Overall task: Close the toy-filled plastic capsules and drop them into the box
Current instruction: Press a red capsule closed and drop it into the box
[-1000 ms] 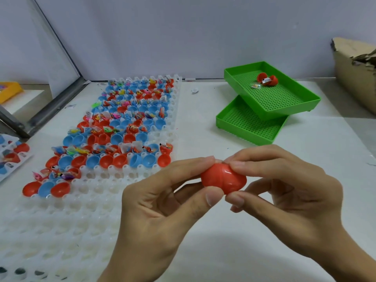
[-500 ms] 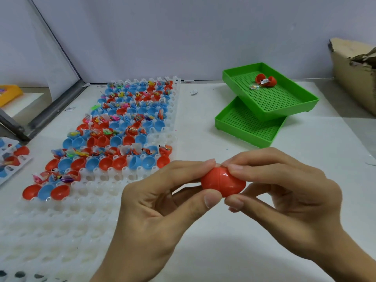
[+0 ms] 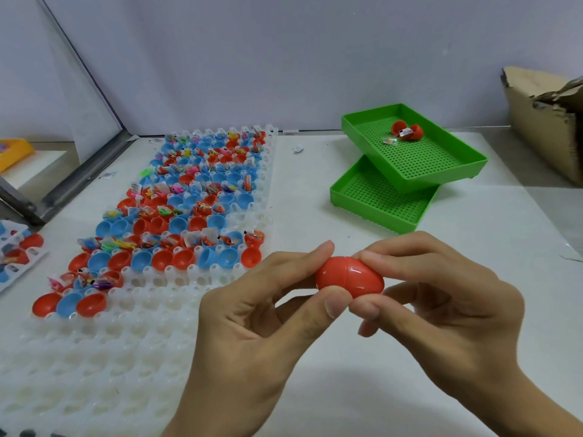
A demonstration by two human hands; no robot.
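The glossy red plastic egg-shaped capsule (image 3: 350,277) is a solid red with pale highlights on its skin, and the translucent white moulded holder tray (image 3: 132,335) carries a scattered mix of red and sky-blue capsule halves (image 3: 189,216), several stuffed with multicoloured toys in pink, yellow and green. The two bright green perforated plastic trays (image 3: 419,159) show a regular grid of small holes, the upper one bearing an open red capsule (image 3: 407,130). The torn brown cardboard box (image 3: 542,127) is plain tan, the smooth white tabletop (image 3: 315,190) is unpatterned, and the flat pale lilac wall (image 3: 284,58) is one even tone.
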